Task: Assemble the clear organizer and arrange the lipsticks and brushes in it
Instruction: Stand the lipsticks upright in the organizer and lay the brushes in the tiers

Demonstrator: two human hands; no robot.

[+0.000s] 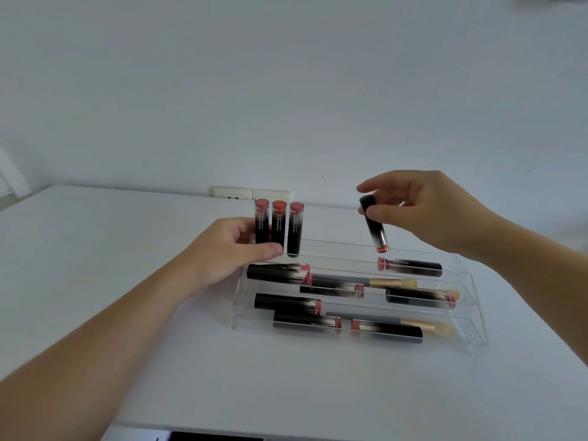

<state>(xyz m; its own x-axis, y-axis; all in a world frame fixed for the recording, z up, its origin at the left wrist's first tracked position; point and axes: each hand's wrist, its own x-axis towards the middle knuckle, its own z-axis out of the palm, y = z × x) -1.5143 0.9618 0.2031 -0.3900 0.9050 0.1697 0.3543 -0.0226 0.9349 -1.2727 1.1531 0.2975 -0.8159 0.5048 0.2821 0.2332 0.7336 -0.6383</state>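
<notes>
Right hand (426,208) pinches a black lipstick tube (374,226) above the top tier of the clear acrylic stepped organizer (474,300), pink end down. Left hand (222,249) curls around three upright black lipsticks (279,227) at the organizer's left rear. More lipsticks and two gold-ferruled brushes (394,283) lie across its tiers on the white table (127,237).

Clear glossy plastic organizer (474,316), glossy black lipsticks (410,268), matt white table (127,237)
</notes>
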